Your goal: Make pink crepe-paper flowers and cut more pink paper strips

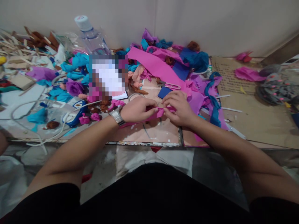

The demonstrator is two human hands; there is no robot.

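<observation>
Between my hands a strip of pink crepe paper (pixel 160 112) is pinched and gathered, its lower part trailing to the left under my left wrist. My left hand (pixel 139 109), with a metal watch on the wrist, closes thumb and fingers on the strip's left part. At the other end my right hand (pixel 177 107) pinches the paper between thumb and fingertips. Just beyond the right hand lie small thread snips (pixel 170 85) and a dark blue piece (pixel 164 92). A wide pink crepe sheet (pixel 158 65) stretches behind them.
Left of my hands are a phone (pixel 120 95), a white cable (pixel 63 124), a blue tape-like dispenser (pixel 76 115) and crumpled paper bits. A clear bottle (pixel 93 39) stands by the wall. Cardboard (pixel 243 124) and a dark netted bundle (pixel 275 88) lie to the right.
</observation>
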